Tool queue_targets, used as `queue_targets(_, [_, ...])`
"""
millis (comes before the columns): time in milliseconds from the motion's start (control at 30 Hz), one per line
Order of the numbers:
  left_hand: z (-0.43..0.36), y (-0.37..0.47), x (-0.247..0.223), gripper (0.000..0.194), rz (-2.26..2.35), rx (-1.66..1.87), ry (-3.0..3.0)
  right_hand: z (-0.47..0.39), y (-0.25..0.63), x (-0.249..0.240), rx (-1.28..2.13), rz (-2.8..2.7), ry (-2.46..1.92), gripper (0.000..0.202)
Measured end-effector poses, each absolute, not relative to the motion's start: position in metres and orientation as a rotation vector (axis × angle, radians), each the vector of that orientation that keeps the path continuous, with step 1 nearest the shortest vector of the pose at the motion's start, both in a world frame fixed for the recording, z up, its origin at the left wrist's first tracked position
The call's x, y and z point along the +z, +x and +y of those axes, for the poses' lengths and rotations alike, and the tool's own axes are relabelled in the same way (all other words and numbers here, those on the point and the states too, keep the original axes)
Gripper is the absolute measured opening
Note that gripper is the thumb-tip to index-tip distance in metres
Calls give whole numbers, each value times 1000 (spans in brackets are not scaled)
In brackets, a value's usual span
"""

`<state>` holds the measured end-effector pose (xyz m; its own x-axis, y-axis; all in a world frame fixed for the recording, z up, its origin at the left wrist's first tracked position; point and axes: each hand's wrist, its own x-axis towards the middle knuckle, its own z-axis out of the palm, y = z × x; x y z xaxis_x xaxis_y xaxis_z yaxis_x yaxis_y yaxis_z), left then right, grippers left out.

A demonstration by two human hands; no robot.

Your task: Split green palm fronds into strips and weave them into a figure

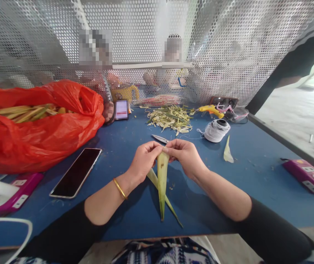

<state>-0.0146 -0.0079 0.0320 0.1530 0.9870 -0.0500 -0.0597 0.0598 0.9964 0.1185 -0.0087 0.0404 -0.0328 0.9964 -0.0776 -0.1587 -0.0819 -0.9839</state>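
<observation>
Between my two hands hangs a long, pale green husk leaf (162, 179), broad at the top and tapering to a point toward me. My left hand (145, 159) pinches its upper left edge with thumb and forefinger. On the upper right edge, my right hand (183, 156) pinches in the same way, the fingertips nearly meeting. Behind it a second narrow leaf (172, 209) slants down to the right; whether I hold it too is hidden. Just beyond my fingers lie scissors (159, 138), their handles covered by my hands.
At left are a red plastic bag (71, 137) of husk leaves, a phone (76, 172) and a purple power strip (21, 200). Leaf scraps (170, 117), a white thread spool (216, 131), a yellow glue gun (211, 110) and a loose leaf (228, 152) lie beyond. A perforated metal screen (140, 33) stands behind.
</observation>
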Motion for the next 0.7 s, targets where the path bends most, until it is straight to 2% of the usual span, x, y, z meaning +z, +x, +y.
queue_targets(500, [-7, -14, 30, 16, 1066, 1092, 1139, -4, 122, 35, 1282, -1212, -1074, 30])
queue_targets(700, [-6, -13, 27, 14, 1074, 1079, 1101, -3, 123, 27, 1164, -1354, -1056, 19])
